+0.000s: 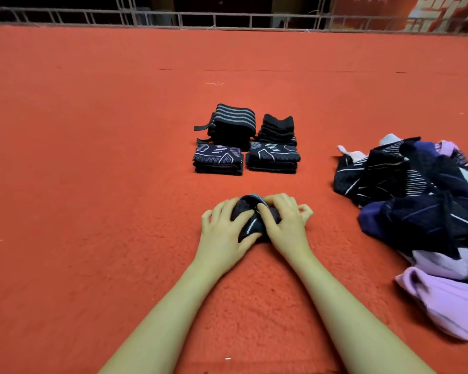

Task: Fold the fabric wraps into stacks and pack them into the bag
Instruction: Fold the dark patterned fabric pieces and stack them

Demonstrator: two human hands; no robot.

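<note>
A dark navy fabric wrap with a white stripe lies bunched on the red carpet in front of me. My left hand presses on its left side and my right hand grips its right side. Beyond it stand folded stacks: a striped black stack at back left, a plain black stack at back right, a patterned navy stack at front left and another patterned stack at front right. A loose pile of unfolded wraps in navy and lilac lies to my right. No bag shows.
Red carpet covers the whole floor. A low metal railing runs along the far edge. A lilac cloth lies at the near end of the pile on the right.
</note>
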